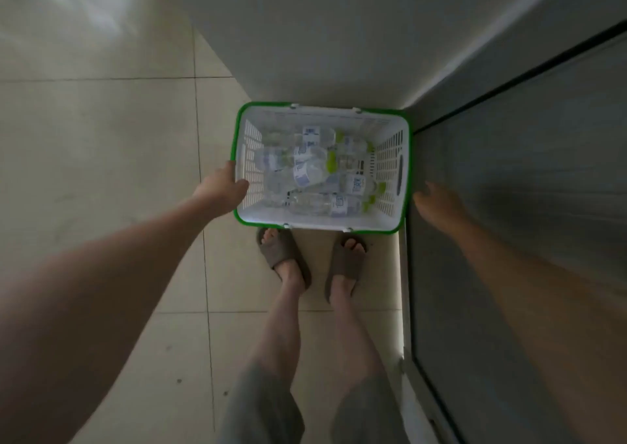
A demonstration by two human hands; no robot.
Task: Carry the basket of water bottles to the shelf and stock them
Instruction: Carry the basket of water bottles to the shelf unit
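A white slotted plastic basket (390,169) with a green rim stands on the tiled floor just beyond my feet, in the corner of a white wall and a glass door. Several clear water bottles (315,175) with blue-white labels and green caps lie in it. My left hand (222,191) grips the basket's left rim, thumb over the edge. My right hand (437,206) hovers just right of the basket's right side with fingers loosely spread; it holds nothing and does not touch the basket.
A white wall (322,36) rises straight behind the basket. A dark glass door (526,189) with a black frame runs along the right. My feet in brown slippers (285,250) stand right behind the basket. Beige floor tiles (101,138) spread to the left.
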